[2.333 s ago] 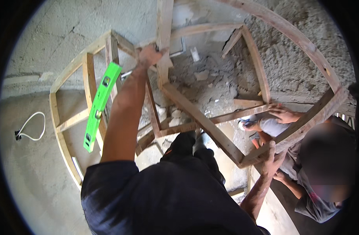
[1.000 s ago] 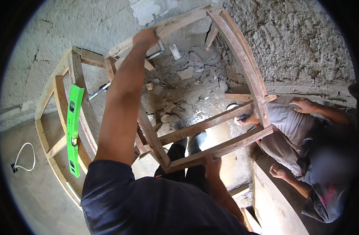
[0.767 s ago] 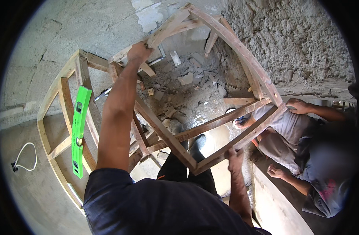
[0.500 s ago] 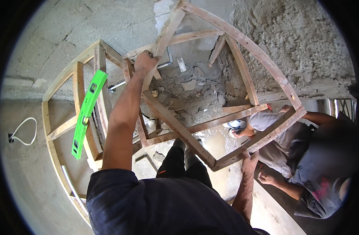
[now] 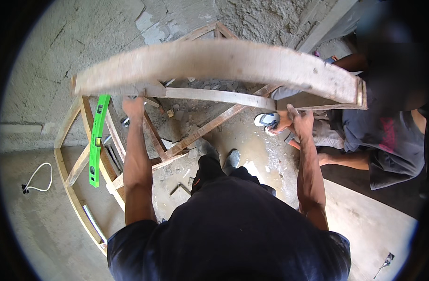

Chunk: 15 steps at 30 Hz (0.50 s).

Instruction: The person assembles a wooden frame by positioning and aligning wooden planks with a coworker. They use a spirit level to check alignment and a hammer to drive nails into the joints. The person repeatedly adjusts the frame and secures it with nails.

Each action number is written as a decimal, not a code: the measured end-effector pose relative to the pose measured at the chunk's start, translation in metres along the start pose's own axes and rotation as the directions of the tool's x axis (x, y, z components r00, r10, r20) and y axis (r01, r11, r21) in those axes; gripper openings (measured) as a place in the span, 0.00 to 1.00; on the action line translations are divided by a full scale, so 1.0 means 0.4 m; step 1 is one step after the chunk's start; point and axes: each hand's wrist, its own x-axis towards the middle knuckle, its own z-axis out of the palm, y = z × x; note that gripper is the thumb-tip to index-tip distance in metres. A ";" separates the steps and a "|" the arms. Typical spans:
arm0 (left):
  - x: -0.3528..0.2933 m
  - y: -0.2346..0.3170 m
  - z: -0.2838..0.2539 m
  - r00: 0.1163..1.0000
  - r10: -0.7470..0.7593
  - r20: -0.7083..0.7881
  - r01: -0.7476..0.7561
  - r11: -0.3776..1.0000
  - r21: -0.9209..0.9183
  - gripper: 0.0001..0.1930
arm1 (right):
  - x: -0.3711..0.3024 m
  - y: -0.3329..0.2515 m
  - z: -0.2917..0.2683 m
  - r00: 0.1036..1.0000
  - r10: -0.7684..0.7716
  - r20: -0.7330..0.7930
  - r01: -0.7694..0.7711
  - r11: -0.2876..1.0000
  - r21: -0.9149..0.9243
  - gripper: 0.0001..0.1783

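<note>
A curved wooden frame [image 5: 214, 61] spans the view in front of me, raised and tilted so its broad arched edge faces up. My left hand [image 5: 133, 107] is closed on its left part; the fingertips are partly hidden by the wood. Near the frame's right end, my right hand [image 5: 302, 121] grips the lower edge, thumb up on the wood. The arch's left portion is smeared by motion. Left of my left forearm, a green spirit level [image 5: 97, 145] lies along a second wooden frame [image 5: 64, 161].
On the right a person in a dark shirt [image 5: 387, 136] crouches close to the held frame, a sandal [image 5: 266, 120] showing. Rubble [image 5: 181, 110] covers the ground beyond my boots. A pale board [image 5: 364, 210] lies at lower right; a white cable loop [image 5: 42, 177] is at far left.
The held frame has turned and tipped, its arched edge now crossing the view. My right hand has moved up and forward with it; my left hand has shifted left and nearer. The level remains on the other frame.
</note>
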 end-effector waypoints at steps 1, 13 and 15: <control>-0.021 -0.030 -0.003 1.000 0.019 -0.021 -0.020 0.998 -0.054 0.30 | 0.009 0.019 0.006 0.999 0.031 -0.025 -0.031 0.999 0.007 0.19; -0.196 -0.183 -0.036 0.984 -0.176 0.008 0.174 0.979 0.108 0.34 | 0.089 0.022 0.027 0.989 -0.060 0.132 0.066 0.997 -0.041 0.29; -0.207 -0.141 -0.050 0.986 -0.162 -0.051 0.166 0.983 0.084 0.39 | 0.089 -0.042 0.025 0.995 -0.052 0.089 0.051 0.999 0.014 0.33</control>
